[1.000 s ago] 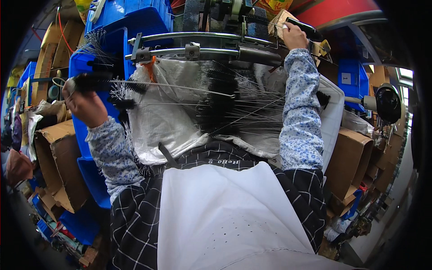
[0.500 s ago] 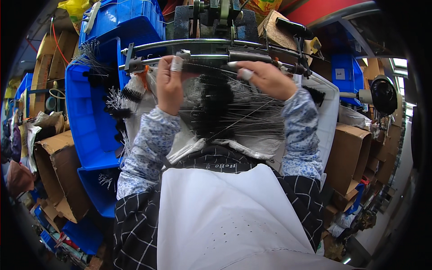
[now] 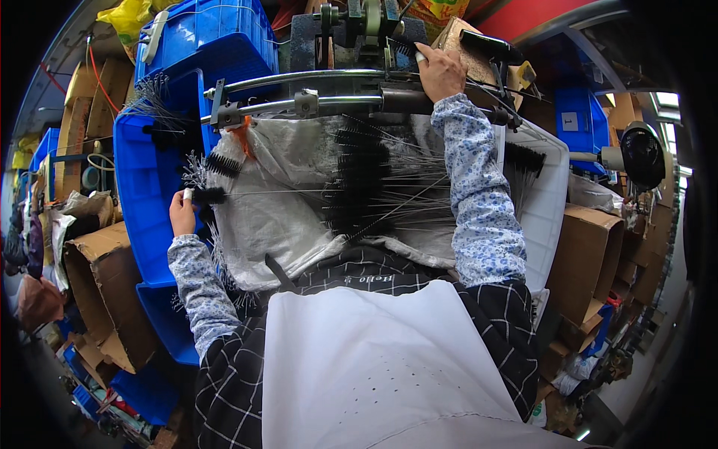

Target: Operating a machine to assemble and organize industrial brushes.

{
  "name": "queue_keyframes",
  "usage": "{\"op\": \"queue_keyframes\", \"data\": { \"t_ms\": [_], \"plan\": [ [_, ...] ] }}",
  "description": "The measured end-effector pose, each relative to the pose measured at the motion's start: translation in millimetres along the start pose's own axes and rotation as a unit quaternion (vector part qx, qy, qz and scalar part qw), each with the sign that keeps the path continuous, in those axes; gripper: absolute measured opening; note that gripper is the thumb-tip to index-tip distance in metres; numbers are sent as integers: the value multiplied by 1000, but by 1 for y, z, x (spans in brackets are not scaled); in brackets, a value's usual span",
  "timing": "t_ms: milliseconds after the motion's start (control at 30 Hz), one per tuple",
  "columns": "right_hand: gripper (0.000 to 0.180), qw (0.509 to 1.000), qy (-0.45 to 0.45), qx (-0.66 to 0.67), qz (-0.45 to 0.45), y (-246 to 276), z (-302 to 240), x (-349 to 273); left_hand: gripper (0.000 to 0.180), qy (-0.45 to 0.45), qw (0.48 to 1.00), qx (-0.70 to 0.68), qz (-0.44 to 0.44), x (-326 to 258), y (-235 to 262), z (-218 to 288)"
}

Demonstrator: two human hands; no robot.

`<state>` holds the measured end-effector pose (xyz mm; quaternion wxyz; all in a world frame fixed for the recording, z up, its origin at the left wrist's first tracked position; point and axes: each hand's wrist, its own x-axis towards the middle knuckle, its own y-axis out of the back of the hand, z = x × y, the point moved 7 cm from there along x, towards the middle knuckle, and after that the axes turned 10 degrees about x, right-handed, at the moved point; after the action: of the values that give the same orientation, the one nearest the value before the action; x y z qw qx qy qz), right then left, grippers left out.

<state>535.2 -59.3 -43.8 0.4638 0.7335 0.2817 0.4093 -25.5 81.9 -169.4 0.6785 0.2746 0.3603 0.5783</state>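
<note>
While R hand (image 3: 443, 73) pinches a brush (image 3: 404, 47) near the roller (image 3: 372, 18), L hand (image 3: 182, 214) is right at a second brush (image 3: 209, 196) by the blue bin (image 3: 149, 232); L grip: can't tell. Rec.: steady R brush, fingers clear of roller; L wire (image 3: 269, 192) unbent.

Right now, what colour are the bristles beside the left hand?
The bristles are black, clearest in the head view.
</note>
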Motion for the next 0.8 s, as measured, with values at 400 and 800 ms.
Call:
{"op": "queue_keyframes", "data": {
  "t_ms": [400,800],
  "plan": [
    [24,999,2,54,-7,-3,4,6,20,84,961,-255,-63,-14,-2,-8],
    [26,997,41,53,-23,-8,4,16,15,-113,892,-379,218,-39,129,104]
  ]
}}
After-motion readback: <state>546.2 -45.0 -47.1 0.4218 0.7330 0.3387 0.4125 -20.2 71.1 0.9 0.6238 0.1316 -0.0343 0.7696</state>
